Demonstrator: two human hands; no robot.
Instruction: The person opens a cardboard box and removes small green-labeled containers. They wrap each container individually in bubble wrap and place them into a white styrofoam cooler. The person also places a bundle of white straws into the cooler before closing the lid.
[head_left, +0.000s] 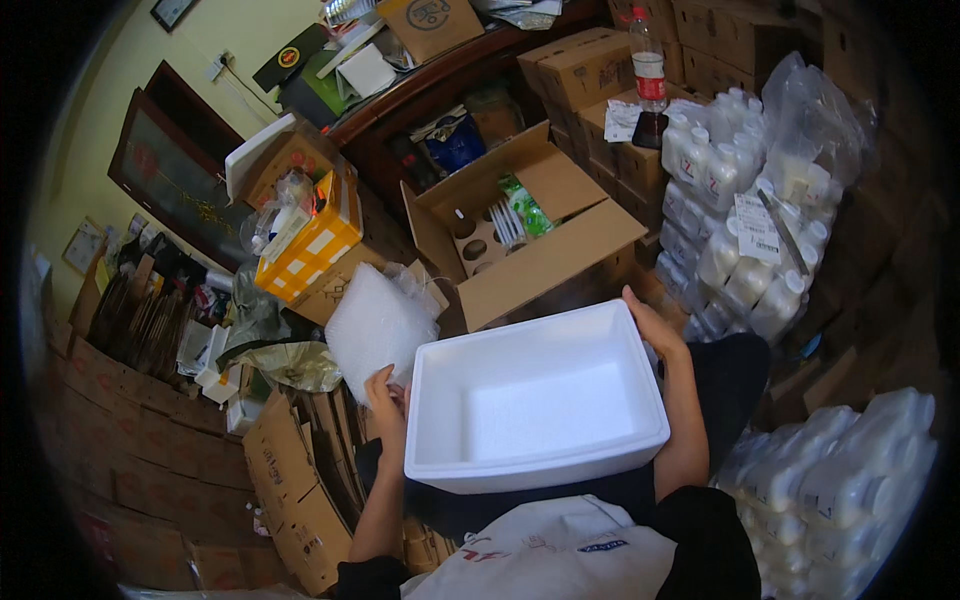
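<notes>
A white foam box (536, 480) with an open top rests above my lap, tilted slightly; its bare white interior faces me. My left hand (388, 397) holds the box's left side, its fingertips beside a bundle of bubble wrap (375, 322). On the other side, my right hand (651, 324) grips the right wall near the far corner, and part of that hand is hidden behind the foam. Just beyond the box stands an open cardboard carton (540, 281) with a holed insert, a green packet (525, 204) and white plastic strips (507, 223) inside.
Plastic-wrapped white bottles (739, 247) are stacked at right, with more bottles (832, 487) lower right. A drink bottle (647, 67) stands on cartons behind. Flattened cardboard (300, 487) leans at my left. A carton with yellow tape (311, 251) holds plastic items.
</notes>
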